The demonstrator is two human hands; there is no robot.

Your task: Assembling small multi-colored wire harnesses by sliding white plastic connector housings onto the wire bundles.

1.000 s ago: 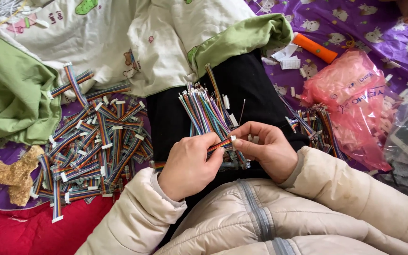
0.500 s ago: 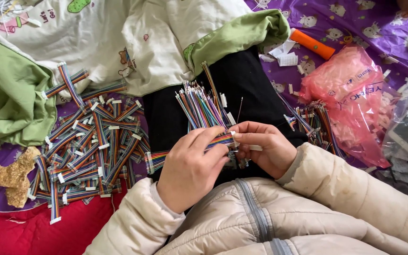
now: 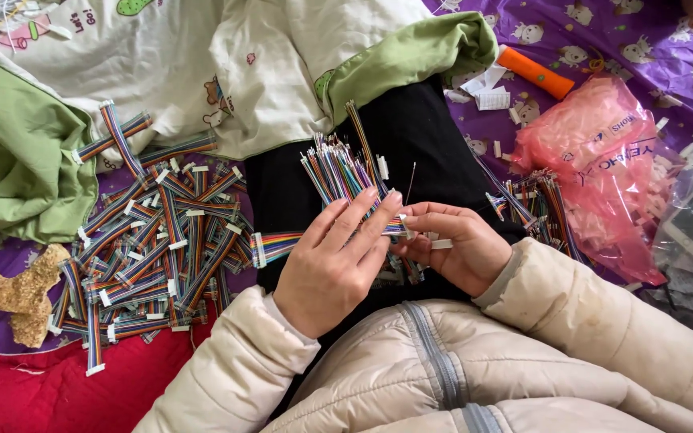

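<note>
Purple patterned sheet (image 3: pixel 603 32) underneath, green-and-white quilt (image 3: pixel 202 56) at eleven o'clock, and a big heap of finished rainbow ribbon cables (image 3: pixel 154 240) at nine. At three o'clock sits a pink plastic bag (image 3: pixel 595 152). On the black-clad lap, centre frame, a loose bundle of coloured wires (image 3: pixel 334 168) fans toward twelve. Left hand (image 3: pixel 334 265) pinches one rainbow ribbon cable (image 3: pixel 276 245); right hand (image 3: pixel 455 244) closes narrowly on its white connector (image 3: pixel 440 244) end. Best keep the wire ends level and press straight in.

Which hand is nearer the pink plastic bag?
Right. The right hand sits just left of the pink plastic bag; the left hand lies farther away, beyond the right one.
</note>
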